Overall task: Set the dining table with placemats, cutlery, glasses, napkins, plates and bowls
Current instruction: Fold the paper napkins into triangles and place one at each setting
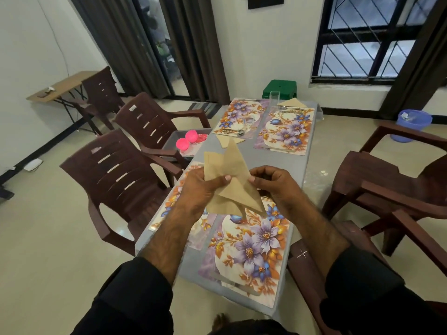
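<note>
Head view, hands: the left hand (202, 187) and right hand (275, 182) are both raised above the near end of the dining table (300, 165), holding brown folded napkins (229, 175) between them.
Left grip: thumb laid across the front of the paper, fingers curled behind it, so the hand clamps the napkins from their left side.
Right grip: fingertips pinch the right corner of the napkins; the rest of that hand curls behind.
Napkins relative to grip: the paper spans the gap between the two hands, one point sticking up above them, a wider triangle hanging below, over the nearest placemat.
How many napkins held: more than one layer shows, the exact count cannot be told.
Near placemat (249, 243): floral, lying flat on the table just below the hands; a second one (169, 209) lies to its left, partly hidden by the left forearm.
Far placemats: two floral mats, left (238, 114) and right (287, 129), side by side at the far end.
Far settings: cutlery (232, 132) and a glass (249, 122) on the left mat; a glass (274, 99), cutlery (290, 108) and a folded napkin (291, 102) at the right mat's far edge.
Loose napkin (227, 141): flat on the table just near of the far left mat.
Tray (179, 141): grey, on a chair left of the table, holding pink bowls (186, 140).
</note>
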